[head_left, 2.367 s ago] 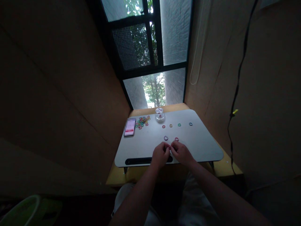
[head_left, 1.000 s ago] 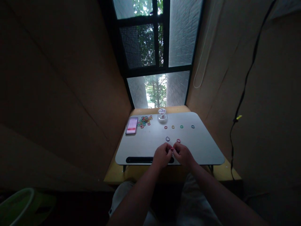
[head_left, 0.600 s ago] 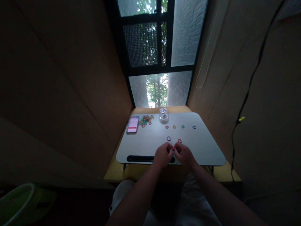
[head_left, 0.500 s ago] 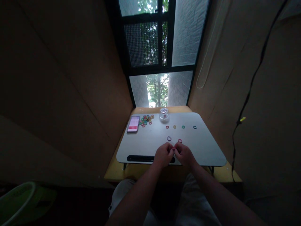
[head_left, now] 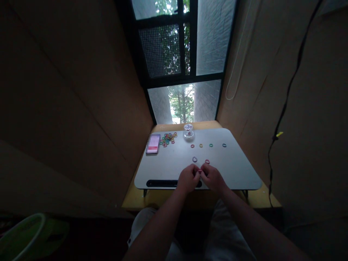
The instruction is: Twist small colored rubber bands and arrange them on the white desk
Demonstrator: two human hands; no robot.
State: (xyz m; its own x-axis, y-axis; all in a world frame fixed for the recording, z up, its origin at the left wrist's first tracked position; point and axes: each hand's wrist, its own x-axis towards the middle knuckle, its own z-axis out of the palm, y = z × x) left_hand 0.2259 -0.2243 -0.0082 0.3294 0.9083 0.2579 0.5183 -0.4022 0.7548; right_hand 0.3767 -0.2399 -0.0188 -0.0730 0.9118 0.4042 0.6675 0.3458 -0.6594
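Near the front edge of a white lap table (head_left: 163, 165), my left hand (head_left: 188, 177) and my right hand (head_left: 212, 177) meet, their fingertips pinching a small red band (head_left: 200, 170) between them. Just beyond the fingers lie a purple band (head_left: 194, 159) and another red band (head_left: 207, 161). Farther back is a spaced row: a red band (head_left: 192, 146), a yellow band (head_left: 201, 145), a green band (head_left: 211, 145) and a dark teal band (head_left: 224, 145). A pile of mixed coloured bands (head_left: 169, 138) sits at the back left.
A clear round container (head_left: 188, 133) stands at the table's back. A phone with a blurred screen (head_left: 153, 144) lies at the left edge. A dark slot (head_left: 161, 183) runs along the front. On the floor at left is a green bin (head_left: 35, 235); a black cable (head_left: 285, 105) hangs at right.
The view has shifted slightly. Both hands keep nearly the same place and the same pinch on the red band; the other bands lie as before.
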